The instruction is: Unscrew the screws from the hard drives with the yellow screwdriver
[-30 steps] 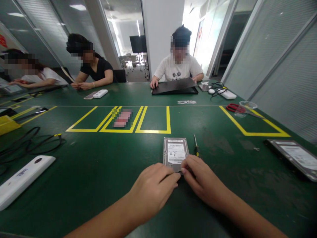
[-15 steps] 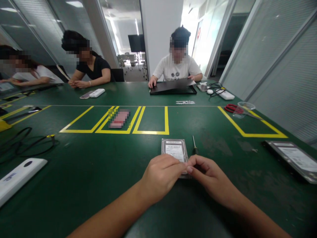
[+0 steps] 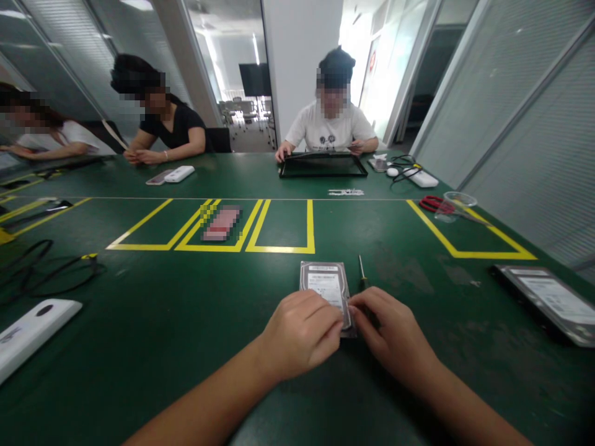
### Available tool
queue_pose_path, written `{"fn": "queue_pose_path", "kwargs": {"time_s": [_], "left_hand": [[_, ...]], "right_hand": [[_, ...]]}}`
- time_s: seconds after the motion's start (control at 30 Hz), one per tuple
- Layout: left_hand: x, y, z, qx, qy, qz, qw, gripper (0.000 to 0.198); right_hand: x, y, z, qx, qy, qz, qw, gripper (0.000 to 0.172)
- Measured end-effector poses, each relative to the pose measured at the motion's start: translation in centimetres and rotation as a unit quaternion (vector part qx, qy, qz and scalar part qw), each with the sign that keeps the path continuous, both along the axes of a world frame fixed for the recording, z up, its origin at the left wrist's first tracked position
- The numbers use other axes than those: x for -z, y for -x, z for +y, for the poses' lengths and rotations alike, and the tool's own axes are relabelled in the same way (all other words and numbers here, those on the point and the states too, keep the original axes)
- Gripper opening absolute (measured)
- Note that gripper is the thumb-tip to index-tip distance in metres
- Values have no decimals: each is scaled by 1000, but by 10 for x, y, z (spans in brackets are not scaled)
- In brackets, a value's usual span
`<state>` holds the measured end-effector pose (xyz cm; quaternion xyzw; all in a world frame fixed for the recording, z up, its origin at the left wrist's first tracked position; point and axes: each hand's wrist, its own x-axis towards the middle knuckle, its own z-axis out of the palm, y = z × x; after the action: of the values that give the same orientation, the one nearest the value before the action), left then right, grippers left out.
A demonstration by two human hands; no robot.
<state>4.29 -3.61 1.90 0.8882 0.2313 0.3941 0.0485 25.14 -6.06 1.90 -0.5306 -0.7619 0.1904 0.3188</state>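
A hard drive [image 3: 324, 279] with a white label lies flat on the table in front of me. My left hand [image 3: 302, 328] is over its lower left part, fingers curled together; whatever they grip, if anything, is hidden. At the drive's right edge, the thumb and fingertips of my right hand [image 3: 390, 328] are pinched together. Anything between them is too small to make out. A screwdriver [image 3: 362, 272] lies just beyond my right hand, its shaft pointing away and its handle partly covered.
On the right lies a second hard drive [image 3: 553, 300]; red-handled scissors [image 3: 437, 204] and a clear plastic cup [image 3: 453, 207] are farther back. A white power bank [image 3: 37, 331] and black cable [image 3: 60, 269] are at left. Opposite, a co-worker [image 3: 330, 127] handles a black frame [image 3: 323, 173].
My hands have separated slightly: the left fingertips have drawn back from the right ones and curled in. Across the table, the co-worker's dark panel has tilted and shows less.
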Motion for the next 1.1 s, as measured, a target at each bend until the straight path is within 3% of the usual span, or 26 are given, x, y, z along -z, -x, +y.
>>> {"fn": "queue_pose_path", "kwargs": {"time_s": [0.13,0.33,0.7,1.1], "left_hand": [[2,-1,-1,26,45,-9,999,11],[-1,-1,-4,49,40,-5,998,14],[2,0,-8,93,-26,44,994,16],[-2,-2,-15,95,-33,105,989,16]], "right_hand": [[10,-3,2,83,-55,-148,984,18],[9,-6,5,142,12,-261,955,22],[1,-3,8,171,105,-358,912,35],[4,-7,10,172,97,-348,916,38]]}}
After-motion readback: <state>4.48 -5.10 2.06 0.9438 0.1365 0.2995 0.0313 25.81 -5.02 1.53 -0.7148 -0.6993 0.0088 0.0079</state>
